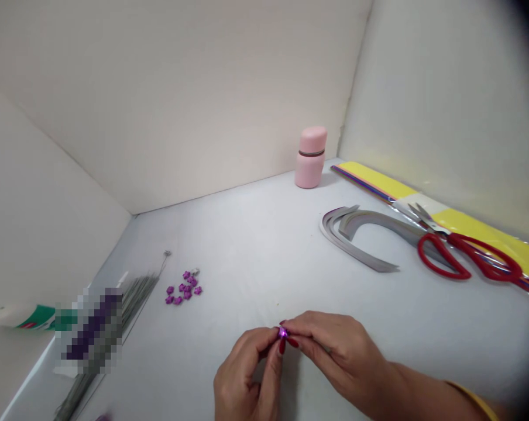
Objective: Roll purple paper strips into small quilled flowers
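Note:
My left hand and my right hand meet near the table's front edge, fingertips pinched together on one small purple paper star. Both hands are closed on it, and the star is mostly hidden by the fingers. To the left, on the white table, lies a loose cluster of several finished purple stars.
Red-handled scissors lie at the right on a pack of coloured paper sheets, beside curved grey paper strips. A pink bottle stands in the back corner. Thin wire stems and a glue tube lie at the left.

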Available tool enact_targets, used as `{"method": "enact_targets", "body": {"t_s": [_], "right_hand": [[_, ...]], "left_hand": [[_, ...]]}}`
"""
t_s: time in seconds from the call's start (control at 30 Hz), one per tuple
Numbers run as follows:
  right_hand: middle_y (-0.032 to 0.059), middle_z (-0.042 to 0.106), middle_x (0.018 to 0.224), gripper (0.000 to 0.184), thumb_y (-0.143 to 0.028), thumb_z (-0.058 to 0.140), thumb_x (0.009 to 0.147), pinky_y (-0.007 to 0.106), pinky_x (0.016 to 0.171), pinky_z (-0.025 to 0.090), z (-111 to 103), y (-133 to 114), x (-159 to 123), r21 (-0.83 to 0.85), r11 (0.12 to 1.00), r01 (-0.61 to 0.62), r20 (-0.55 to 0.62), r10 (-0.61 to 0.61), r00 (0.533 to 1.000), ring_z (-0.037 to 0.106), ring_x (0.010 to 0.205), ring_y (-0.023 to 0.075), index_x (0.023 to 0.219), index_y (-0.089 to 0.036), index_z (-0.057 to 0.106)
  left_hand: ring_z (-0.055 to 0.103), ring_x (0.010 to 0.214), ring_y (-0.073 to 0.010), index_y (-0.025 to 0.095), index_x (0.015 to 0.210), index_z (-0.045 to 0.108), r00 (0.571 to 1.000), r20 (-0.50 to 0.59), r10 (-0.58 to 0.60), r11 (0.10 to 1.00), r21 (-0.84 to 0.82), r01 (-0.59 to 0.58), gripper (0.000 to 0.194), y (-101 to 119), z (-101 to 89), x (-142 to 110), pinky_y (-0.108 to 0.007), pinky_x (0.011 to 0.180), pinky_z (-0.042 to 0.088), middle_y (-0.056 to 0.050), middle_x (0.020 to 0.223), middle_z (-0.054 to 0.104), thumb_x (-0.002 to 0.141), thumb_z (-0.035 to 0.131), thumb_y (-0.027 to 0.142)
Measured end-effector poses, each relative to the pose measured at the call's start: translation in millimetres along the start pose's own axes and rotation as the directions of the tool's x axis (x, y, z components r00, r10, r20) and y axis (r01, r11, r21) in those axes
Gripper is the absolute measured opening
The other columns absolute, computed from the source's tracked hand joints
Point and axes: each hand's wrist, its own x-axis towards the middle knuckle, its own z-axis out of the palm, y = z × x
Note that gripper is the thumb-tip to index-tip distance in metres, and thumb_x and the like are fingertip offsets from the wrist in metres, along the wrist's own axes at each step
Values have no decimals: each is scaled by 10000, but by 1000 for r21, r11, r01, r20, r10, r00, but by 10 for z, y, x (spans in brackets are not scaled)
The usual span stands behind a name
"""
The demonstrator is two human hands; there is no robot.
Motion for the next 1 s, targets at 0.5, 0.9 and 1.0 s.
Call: {"method": "enact_targets", "body": {"t_s": [0.5, 0.9, 1.0], "right_hand": [[23, 700, 796, 197, -104, 502, 835, 156, 666, 485, -22, -11, 23, 101, 989, -110, 37, 107, 994, 641, 709, 100, 968, -158, 637], [17, 694, 760, 149, -99, 521, 818, 151, 647, 469, -17, -22, 11, 35, 994, -101, -6, 102, 995, 635, 681, 97, 888, -154, 640], [15, 692, 750, 151, -93, 520, 816, 150, 644, 468, -17, -18, 15, 21, 996, -90, -8, 91, 996, 634, 670, 97, 885, -156, 639]], "left_hand": [[633, 769, -124, 213, 939, 625, 992, 55, 111, 993, 34, -113, 261, -76, -27, 12, -179, 713, 475, -20, 847, 678, 790, 494, 43], [644, 718, -123, 203, 908, 651, 998, 20, 55, 998, 6, -55, 205, -33, -22, 4, -177, 654, 498, -21, 823, 695, 767, 560, 86], [640, 689, -111, 213, 879, 646, 998, 16, 67, 997, 26, -68, 205, -29, -22, 11, -167, 641, 497, -2, 787, 693, 766, 555, 68]]}}
